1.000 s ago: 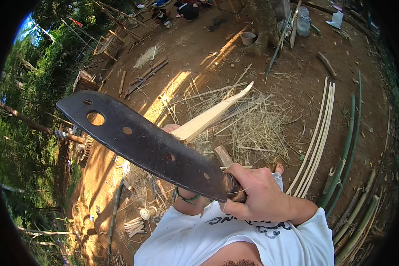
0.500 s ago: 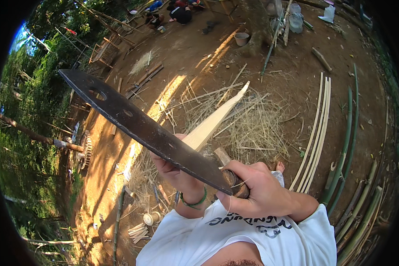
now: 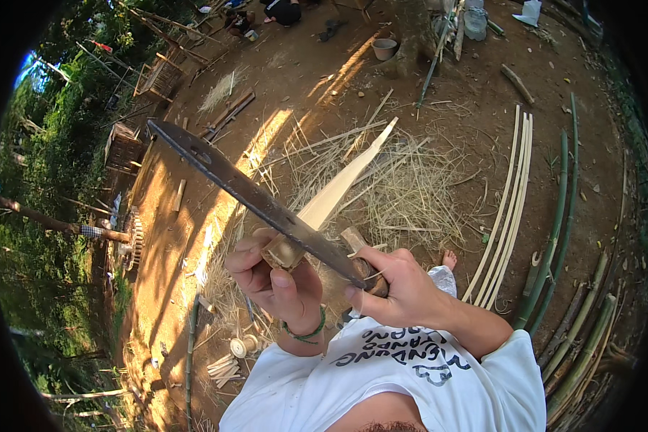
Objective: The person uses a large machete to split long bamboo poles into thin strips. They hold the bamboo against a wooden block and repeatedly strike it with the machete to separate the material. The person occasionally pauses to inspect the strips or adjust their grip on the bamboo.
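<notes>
My right hand (image 3: pixel 405 289) is wrapped round the short wooden handle of a dark machete (image 3: pixel 241 189). The wide blade, pierced by a hole near its tip, slants up and to the left. My left hand (image 3: pixel 286 286), with a green cord bracelet at the wrist, grips the thick lower end of a pale carved piece of wood (image 3: pixel 347 178). That piece tapers to a narrow, slightly crooked point at its far end. The blade crosses over the wood just above my left fingers; whether it touches the wood, I cannot tell.
Shavings (image 3: pixel 417 194) litter the dirt beyond my hands. At right lie several pale strips (image 3: pixel 510 209) and green bamboo poles (image 3: pixel 558 223). A wooden spool (image 3: pixel 238 348) and short sticks (image 3: pixel 225 370) are at lower left. A bucket (image 3: pixel 384 48) stands by a tree; people (image 3: pixel 284 11) sit far off.
The machete has tilted so its blade looks narrower, and its tip has shifted right. The wood's cut butt end and my left fingers, hidden before, now show below the blade.
</notes>
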A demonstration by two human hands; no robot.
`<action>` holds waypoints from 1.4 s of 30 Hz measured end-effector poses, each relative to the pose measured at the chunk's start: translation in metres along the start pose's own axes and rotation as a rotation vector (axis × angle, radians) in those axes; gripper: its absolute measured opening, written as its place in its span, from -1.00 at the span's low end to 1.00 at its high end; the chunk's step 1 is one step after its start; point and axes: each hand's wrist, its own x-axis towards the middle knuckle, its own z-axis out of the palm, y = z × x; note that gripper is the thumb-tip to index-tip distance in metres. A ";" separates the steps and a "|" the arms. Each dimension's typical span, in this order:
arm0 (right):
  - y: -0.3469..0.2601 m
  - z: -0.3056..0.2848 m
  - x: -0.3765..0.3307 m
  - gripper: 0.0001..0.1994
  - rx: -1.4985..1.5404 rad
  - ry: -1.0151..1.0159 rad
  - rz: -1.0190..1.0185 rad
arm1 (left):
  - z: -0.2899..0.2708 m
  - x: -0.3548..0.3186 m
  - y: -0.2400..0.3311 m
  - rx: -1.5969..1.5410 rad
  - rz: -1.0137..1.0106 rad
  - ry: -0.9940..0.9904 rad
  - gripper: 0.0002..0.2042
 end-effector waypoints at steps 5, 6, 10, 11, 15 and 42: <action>0.006 0.009 0.003 -0.63 -0.147 0.038 -0.105 | 0.002 -0.002 0.009 0.046 -0.115 0.093 -0.55; 0.006 0.007 0.004 -0.64 -0.103 0.037 -0.096 | -0.002 -0.007 0.006 0.040 -0.109 0.097 -0.55; 0.007 0.005 0.001 -0.64 -0.103 0.036 -0.061 | -0.006 -0.009 0.006 0.093 -0.131 0.067 -0.57; 0.006 0.005 0.001 -0.64 -0.114 0.038 -0.047 | -0.006 -0.009 0.005 0.117 -0.140 0.065 -0.56; 0.012 0.007 0.001 -0.65 -0.143 0.055 -0.150 | 0.004 -0.009 0.009 0.000 -0.123 0.129 -0.55; 0.188 -0.071 0.050 -0.64 -0.312 0.111 0.315 | -0.001 0.000 0.000 0.001 -0.048 0.035 -0.57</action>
